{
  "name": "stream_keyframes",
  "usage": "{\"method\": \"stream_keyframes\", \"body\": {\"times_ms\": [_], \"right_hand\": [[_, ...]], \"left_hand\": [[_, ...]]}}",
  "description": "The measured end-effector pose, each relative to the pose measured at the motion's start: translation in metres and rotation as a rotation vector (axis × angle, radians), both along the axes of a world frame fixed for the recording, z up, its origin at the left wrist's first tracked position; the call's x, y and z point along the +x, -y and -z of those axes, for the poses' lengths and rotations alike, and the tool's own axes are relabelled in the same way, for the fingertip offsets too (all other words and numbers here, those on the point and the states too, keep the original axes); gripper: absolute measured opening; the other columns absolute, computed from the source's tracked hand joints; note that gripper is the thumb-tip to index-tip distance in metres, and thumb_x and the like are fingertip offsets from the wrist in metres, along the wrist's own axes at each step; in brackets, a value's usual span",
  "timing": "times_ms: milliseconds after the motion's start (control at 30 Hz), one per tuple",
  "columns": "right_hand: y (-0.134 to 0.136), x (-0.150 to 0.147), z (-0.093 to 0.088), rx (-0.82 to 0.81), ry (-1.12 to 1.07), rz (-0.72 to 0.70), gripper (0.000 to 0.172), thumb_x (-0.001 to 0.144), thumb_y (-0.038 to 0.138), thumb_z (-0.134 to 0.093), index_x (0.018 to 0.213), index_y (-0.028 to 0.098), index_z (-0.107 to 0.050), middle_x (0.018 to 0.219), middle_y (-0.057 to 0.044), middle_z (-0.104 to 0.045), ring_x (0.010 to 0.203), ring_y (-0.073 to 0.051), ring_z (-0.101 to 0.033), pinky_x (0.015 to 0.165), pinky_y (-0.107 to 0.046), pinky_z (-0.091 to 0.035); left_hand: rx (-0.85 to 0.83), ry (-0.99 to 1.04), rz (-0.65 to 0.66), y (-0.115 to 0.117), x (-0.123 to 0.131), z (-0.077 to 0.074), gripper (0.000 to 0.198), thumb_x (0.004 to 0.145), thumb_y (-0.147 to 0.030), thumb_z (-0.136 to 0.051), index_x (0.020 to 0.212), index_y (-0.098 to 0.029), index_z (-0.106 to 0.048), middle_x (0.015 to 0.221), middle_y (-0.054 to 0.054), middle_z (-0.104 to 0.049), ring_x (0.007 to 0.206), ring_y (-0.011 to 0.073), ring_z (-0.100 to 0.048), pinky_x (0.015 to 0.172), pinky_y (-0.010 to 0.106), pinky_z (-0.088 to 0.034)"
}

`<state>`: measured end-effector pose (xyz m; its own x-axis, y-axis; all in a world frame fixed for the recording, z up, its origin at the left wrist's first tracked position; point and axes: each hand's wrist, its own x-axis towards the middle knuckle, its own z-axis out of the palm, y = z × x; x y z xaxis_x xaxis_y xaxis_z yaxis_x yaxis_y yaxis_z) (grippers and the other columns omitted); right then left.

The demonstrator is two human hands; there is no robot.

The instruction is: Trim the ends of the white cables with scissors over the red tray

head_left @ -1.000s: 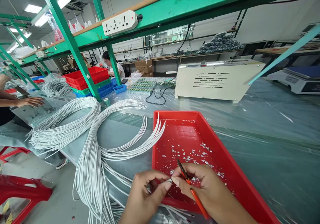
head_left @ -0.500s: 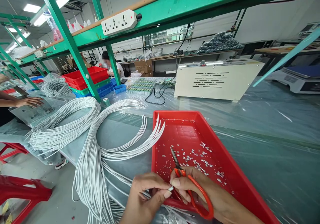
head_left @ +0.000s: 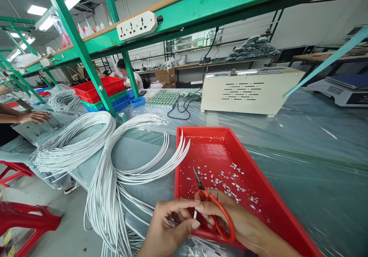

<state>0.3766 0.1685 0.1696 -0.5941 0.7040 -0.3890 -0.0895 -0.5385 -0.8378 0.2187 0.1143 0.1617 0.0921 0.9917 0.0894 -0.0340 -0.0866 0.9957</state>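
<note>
My left hand (head_left: 168, 224) pinches the end of a white cable (head_left: 195, 214) between thumb and fingers. My right hand (head_left: 234, 218) carries scissors with orange handles (head_left: 231, 228), their blades pointing up and away from me. Its thumb and fingertips meet the tip of that same cable end. Both hands are over the near edge of a red tray (head_left: 267, 184), where small silvery and white scraps (head_left: 230, 188) lie scattered. A large bundle of white cables (head_left: 102, 195) spreads to the left, some ends resting over the tray's rim.
Behind the tray stands a beige metal box (head_left: 244, 94). Another coil of white cables (head_left: 71, 146) lies at left, near another person's hand (head_left: 36, 117). A green shelf post (head_left: 83, 58) rises beside stacked trays (head_left: 100, 88). A red stool (head_left: 25, 222) is at lower left.
The scissors have shifted slightly left and up in my right hand. The cable end between my fingers has turned more upright, and my right fingertips have moved closer over it.
</note>
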Motion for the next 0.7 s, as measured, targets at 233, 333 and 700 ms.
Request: {"method": "stream_keyframes", "body": {"times_ms": [233,333,700], "right_hand": [[0.003,-0.005,0.005,0.073,-0.053,0.030,0.030,0.063,0.040,-0.076,0.065,0.016,-0.058,0.052,0.006,-0.049,0.049,-0.007,-0.042,0.051,-0.019,-0.032],[0.005,-0.007,0.004,0.073,-0.088,-0.003,0.040,0.067,0.049,-0.071,0.057,0.015,-0.054,0.050,0.004,-0.049,0.048,-0.007,-0.041,0.051,-0.019,-0.031],[-0.006,-0.003,0.001,0.253,0.076,0.068,0.031,0.072,0.044,-0.066,0.069,0.016,-0.054,0.054,0.006,-0.047,0.051,-0.010,-0.041,0.054,-0.022,-0.032]], "left_hand": [[-0.018,0.057,-0.013,-0.001,0.001,0.000,0.023,0.073,-0.018,-0.067,0.095,-0.021,-0.072,0.052,-0.004,-0.054,0.044,0.0066,-0.045,0.046,0.017,-0.040],[-0.033,0.085,0.017,-0.002,0.002,-0.003,0.023,0.076,-0.019,-0.064,0.098,-0.023,-0.071,0.058,-0.002,-0.059,0.047,0.0072,-0.047,0.048,0.017,-0.042],[-0.002,-0.136,-0.076,-0.002,-0.001,0.004,0.020,0.078,-0.023,-0.060,0.093,-0.014,-0.068,0.055,-0.002,-0.052,0.046,0.0089,-0.046,0.047,0.020,-0.040]]}}
